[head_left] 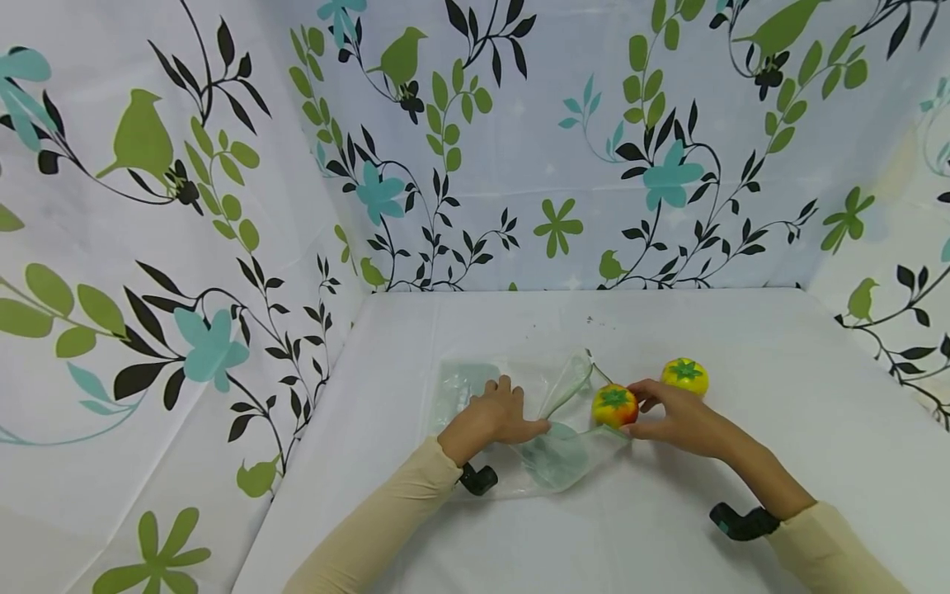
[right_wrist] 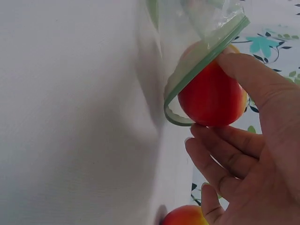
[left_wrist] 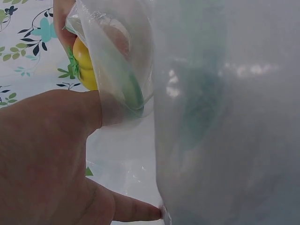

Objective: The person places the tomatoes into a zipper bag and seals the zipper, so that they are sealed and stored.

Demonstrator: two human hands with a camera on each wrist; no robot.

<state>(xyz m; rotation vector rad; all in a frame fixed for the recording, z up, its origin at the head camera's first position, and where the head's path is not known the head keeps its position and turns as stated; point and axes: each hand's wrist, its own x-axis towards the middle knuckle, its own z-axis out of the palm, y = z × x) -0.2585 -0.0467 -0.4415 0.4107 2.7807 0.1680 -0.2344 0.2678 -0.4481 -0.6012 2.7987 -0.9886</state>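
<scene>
A zip bag [head_left: 567, 458] of clear plastic with a green zip edge lies on the table, its mouth spread toward the right. My left hand [head_left: 496, 417] rests on the bag with thumb and fingers spread apart; in the left wrist view the thumb's end shows through the film. At the mouth, my right hand [head_left: 679, 419] holds a red-and-yellow, persimmon-like fruit [head_left: 614, 406] with a green leafy top. In the right wrist view, thumb and fingertips grip this fruit [right_wrist: 213, 98], partly inside the green zip edge [right_wrist: 206, 70].
A second yellow fruit [head_left: 685, 377] of the same kind sits on the white table [head_left: 594, 536], just behind the right hand. Leaf-and-bird patterned cloth [head_left: 475, 148] hangs at the back and sides.
</scene>
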